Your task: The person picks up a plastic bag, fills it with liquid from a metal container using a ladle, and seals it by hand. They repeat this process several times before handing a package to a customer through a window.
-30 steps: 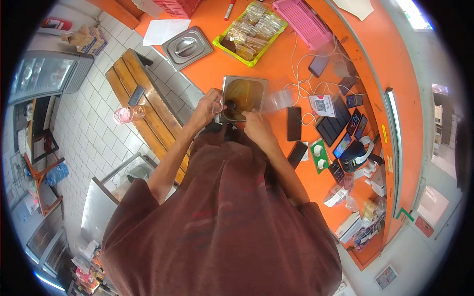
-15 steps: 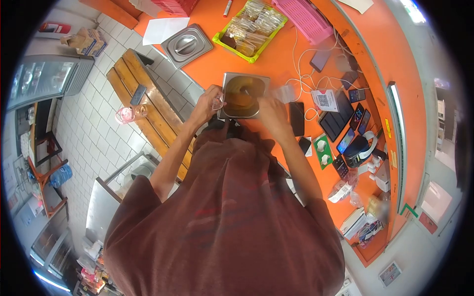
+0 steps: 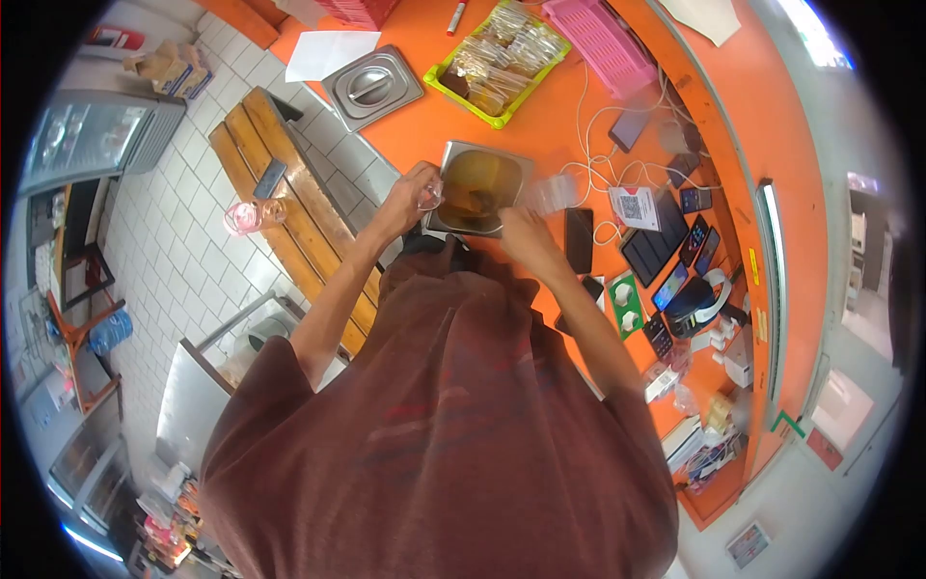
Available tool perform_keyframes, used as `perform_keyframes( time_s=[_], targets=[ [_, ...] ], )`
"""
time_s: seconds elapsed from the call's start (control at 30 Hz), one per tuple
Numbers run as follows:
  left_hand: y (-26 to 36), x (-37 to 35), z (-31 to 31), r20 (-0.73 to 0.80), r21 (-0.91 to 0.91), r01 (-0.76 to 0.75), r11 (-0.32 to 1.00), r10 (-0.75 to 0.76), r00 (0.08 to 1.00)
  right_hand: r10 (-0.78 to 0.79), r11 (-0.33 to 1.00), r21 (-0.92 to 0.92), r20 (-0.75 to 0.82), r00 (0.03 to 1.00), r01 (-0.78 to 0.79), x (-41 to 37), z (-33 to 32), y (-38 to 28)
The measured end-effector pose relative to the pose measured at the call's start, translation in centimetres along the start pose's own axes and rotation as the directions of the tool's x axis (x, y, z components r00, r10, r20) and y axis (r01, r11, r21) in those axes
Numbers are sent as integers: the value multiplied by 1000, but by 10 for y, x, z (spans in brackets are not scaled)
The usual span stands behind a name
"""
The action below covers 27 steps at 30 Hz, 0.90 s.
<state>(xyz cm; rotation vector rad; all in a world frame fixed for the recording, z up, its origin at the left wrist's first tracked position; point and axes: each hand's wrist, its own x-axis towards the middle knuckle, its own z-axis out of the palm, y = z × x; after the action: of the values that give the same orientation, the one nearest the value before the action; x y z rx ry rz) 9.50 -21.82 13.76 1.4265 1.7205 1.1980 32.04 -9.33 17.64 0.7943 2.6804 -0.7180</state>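
Note:
A steel container (image 3: 526, 157) of yellow-brown liquid stands at the near edge of the orange table. My left hand (image 3: 417, 196) is closed round a small clear cup (image 3: 430, 197) at the container's left side. At its lower right rim, my right hand (image 3: 526, 234) is closed on a utensil whose dark end shows in the liquid; its handle is mostly hidden. Clear plastic cups (image 3: 555, 194) lie just right of the container. A steel lid (image 3: 372, 89) rests on the table up and to the left.
Beyond the container stands a yellow-green tray (image 3: 498, 120) of filled plastic packets, beside a pink basket (image 3: 600, 48). Phones, white cables and a QR card (image 3: 636, 205) lie to the right. A wooden bench (image 3: 289, 203) with a phone and a pink drink is at left.
My right hand has shifted slightly down and left, and the utensil's dark end has moved toward the near side of the container. The left hand still holds the cup.

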Motion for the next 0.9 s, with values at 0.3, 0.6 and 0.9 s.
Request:
perform_keyframes(
  time_s=[0.3,0.6,0.9],
  targets=[
    [41,48,17,204,125,-60,990,34,978,313,571,684,330,890,-454,-17,20,50],
    [41,65,24,199,266,-128,956,76,977,196,294,892,294,935,-342,-22,63,81],
    [-22,28,-1,93,155,105,982,-121,988,158,144,957,228,961,-251,-43,30,84]
  ],
)
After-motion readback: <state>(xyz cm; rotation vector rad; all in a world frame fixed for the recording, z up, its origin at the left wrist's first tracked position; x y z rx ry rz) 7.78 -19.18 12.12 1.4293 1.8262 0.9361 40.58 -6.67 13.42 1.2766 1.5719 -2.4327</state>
